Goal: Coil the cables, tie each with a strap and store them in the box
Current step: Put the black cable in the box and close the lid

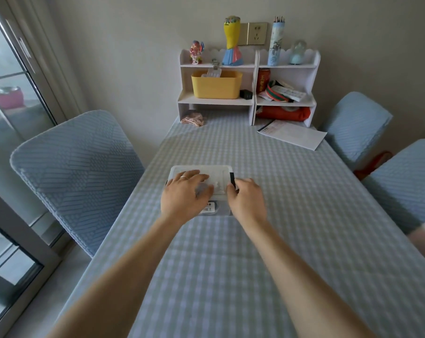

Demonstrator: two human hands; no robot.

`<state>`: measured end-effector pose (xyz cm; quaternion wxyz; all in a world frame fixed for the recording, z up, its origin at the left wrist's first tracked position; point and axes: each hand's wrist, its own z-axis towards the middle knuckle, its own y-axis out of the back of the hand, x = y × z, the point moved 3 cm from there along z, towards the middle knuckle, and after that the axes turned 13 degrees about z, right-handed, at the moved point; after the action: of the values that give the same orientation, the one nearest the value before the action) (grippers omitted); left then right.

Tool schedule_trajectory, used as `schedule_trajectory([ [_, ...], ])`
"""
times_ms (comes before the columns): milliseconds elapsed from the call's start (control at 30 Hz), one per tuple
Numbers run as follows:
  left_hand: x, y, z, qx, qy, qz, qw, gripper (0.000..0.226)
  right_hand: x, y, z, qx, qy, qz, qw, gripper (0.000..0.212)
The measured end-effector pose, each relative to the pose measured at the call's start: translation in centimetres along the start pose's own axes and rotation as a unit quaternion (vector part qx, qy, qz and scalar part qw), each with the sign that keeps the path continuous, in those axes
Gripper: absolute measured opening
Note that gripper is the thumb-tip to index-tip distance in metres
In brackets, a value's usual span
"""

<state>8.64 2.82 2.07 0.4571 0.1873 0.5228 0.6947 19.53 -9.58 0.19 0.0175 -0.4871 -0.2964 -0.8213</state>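
A small translucent plastic box (217, 173) with its white lid on sits in the middle of the checked table. My left hand (183, 195) lies flat on the lid with fingers spread. My right hand (246, 198) is at the box's right side, fingers curled at the black latch (232, 179). Pale shapes show dimly through the lid; I cannot tell what they are. A barcode label (210, 206) shows on the box's near wall. No loose cables or straps are in view.
A white shelf unit (249, 98) with a yellow bin (216, 84), figurines and a can stands at the table's far end. A paper sheet (293, 134) lies at the far right. Blue-covered chairs (79, 167) flank the table.
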Motion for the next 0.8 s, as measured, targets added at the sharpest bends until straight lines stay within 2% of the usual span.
schedule_trajectory([
  [67, 0.5, 0.5, -1.4, -0.119, 0.08, -0.132, 0.981, 0.021, 0.9, 0.2, -0.6, 0.033, 0.032, -0.065, 0.997, 0.02],
  [133, 1.8, 0.4, -2.5, -0.153, 0.209, -0.245, 0.934, 0.032, 2.2, 0.1, -0.8, 0.055, 0.097, -0.09, 0.99, 0.031],
  [200, 3.8, 0.1, -2.2, -0.064, 0.357, -0.366, 0.857, 0.053, 3.5, -0.4, -0.6, 0.097, 0.14, -0.111, 0.979, 0.034],
  [267, 5.0, -0.1, -1.6, 0.052, 0.437, -0.496, 0.749, 0.047, 3.9, -1.1, -0.7, 0.137, 0.149, -0.138, 0.969, 0.037],
  [300, 5.4, -0.1, -1.6, 0.091, 0.438, -0.532, 0.719, 0.039, 3.9, -1.4, -0.8, 0.141, 0.145, -0.142, 0.969, 0.039],
  [333, 5.6, -0.1, -1.7, 0.109, 0.43, -0.538, 0.716, 0.03, 3.9, -1.4, -0.8, 0.14, 0.135, -0.141, 0.971, 0.041],
  [400, 6.3, 0.0, -2.0, 0.087, 0.408, -0.514, 0.749, 0.015, 3.9, -1.7, -1.0, 0.145, 0.115, -0.137, 0.973, 0.045],
  [467, 6.4, 0.4, -2.0, 0.027, 0.384, -0.477, 0.79, 0.007, 3.8, -1.9, -1.1, 0.155, 0.103, -0.131, 0.974, 0.046],
  [600, 5.4, 0.9, -1.7, -0.057, 0.317, -0.29, 0.901, 0.011, 3.5, -2.0, -1.5, 0.16, 0.093, -0.124, 0.975, 0.047],
  [700, 5.1, 0.9, -1.8, -0.063, 0.274, -0.188, 0.941, 0.014, 3.5, -2.4, -1.7, 0.158, 0.087, -0.12, 0.976, 0.046],
  [800, 5.3, 1.1, -1.4, -0.046, 0.243, -0.095, 0.964, 0.016, 3.1, -2.4, -1.7, 0.153, 0.087, -0.105, 0.979, 0.045],
])
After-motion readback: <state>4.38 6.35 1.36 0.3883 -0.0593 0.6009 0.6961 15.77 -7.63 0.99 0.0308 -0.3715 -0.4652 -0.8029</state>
